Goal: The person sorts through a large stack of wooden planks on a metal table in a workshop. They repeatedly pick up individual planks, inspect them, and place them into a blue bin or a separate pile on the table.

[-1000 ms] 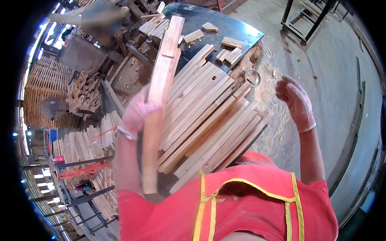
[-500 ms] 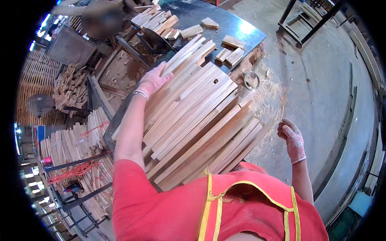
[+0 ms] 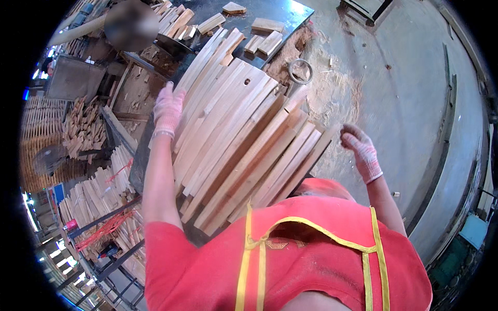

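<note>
A broad layer of pale wooden strips lies side by side on a dark metal table in front of me. My left hand, in a light knitted glove, rests along the layer's left edge with its fingers stretched forward. One strip near the middle has a dark knot hole. Off the right side of the layer hovers my right hand, gloved too, its fingers loosely bent and nothing visible in them. Its fingertips are close to the end of the outermost strip, and I cannot tell whether they touch.
Short wood blocks lie on the table's far part. A metal ring-shaped handwheel sticks out by its right edge, above sawdust. Bundled strips fill a rack at left, with a scrap pile behind. A person is at far left.
My view has shifted, so the table and strips appear farther left and higher. My right hand has come nearer the strips' right side. My left hand has slid back slightly along the left edge.
</note>
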`<state>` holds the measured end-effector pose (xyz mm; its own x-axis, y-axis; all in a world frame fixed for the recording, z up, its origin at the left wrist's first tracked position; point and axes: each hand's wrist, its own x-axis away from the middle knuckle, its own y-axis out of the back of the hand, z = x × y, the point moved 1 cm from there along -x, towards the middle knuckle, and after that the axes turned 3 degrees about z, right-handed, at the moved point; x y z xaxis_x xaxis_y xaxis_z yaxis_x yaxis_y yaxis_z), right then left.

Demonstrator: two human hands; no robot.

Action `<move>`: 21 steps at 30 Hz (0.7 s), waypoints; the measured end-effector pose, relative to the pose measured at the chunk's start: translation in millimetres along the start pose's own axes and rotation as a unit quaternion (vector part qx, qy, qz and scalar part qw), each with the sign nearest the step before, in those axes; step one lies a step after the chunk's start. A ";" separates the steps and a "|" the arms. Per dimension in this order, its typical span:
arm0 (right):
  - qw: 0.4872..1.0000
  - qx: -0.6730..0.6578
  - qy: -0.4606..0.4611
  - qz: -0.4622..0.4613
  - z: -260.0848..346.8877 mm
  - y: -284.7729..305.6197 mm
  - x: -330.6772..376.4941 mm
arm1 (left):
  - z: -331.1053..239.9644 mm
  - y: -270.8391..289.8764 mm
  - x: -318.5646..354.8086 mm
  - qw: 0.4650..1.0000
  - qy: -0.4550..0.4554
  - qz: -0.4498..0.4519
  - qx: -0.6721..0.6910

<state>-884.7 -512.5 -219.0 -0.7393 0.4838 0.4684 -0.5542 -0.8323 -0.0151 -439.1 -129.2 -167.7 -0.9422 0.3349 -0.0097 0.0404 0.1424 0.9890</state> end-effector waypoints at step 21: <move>0.939 0.145 0.148 0.274 118.6 -118.7 -118.3 | -128.9 24.7 259.4 0.978 -0.193 -0.002 -0.081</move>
<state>-686.0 -503.0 -167.9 -0.9810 -0.0209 0.1931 0.0369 -0.9961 0.0799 -725.4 -158.8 -126.8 -0.7450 0.6660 -0.0387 -0.0460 0.0066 0.9989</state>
